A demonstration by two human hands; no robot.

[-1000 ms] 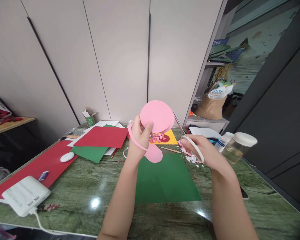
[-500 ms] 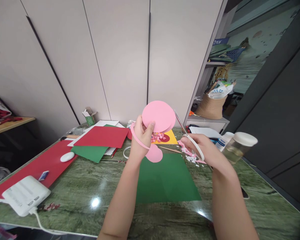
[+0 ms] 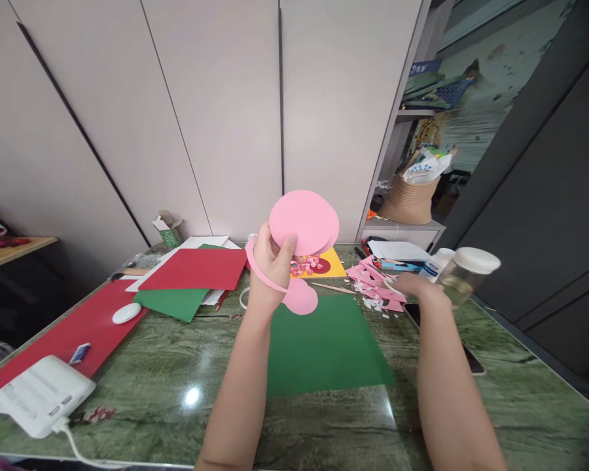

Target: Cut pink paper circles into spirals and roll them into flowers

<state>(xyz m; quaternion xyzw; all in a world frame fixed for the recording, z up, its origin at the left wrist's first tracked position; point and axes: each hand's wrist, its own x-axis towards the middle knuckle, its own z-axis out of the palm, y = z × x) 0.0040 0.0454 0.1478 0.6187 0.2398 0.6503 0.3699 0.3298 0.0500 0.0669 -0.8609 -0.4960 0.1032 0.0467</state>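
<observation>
My left hand (image 3: 272, 258) pinches pink paper discs (image 3: 304, 219) upright above the table, thumb in front; a second edge shows behind the front disc. A pink strip (image 3: 261, 269) curves around my left wrist. Down at the right, my right hand (image 3: 415, 286) is closed by the scissors (image 3: 391, 285); only part of their white handle shows, and the blades are hard to make out. Pink paper scraps (image 3: 370, 278) and small white bits lie beside it. Under my left hand, a rounded pink cutout (image 3: 302, 297) rests at the edge of a green sheet (image 3: 328, 347).
A yellow sheet (image 3: 336, 265) carries small pink pieces. Red paper (image 3: 196, 268) lies over green and white sheets at left, near a white mouse-shaped object (image 3: 126, 313) and a white power bank (image 3: 44, 396). A lidded jar (image 3: 468, 275) and a phone (image 3: 472, 361) are at right.
My right hand has lowered the scissors away from the discs, down to the right by the scraps. My left hand still holds the discs. The view has shifted slightly.
</observation>
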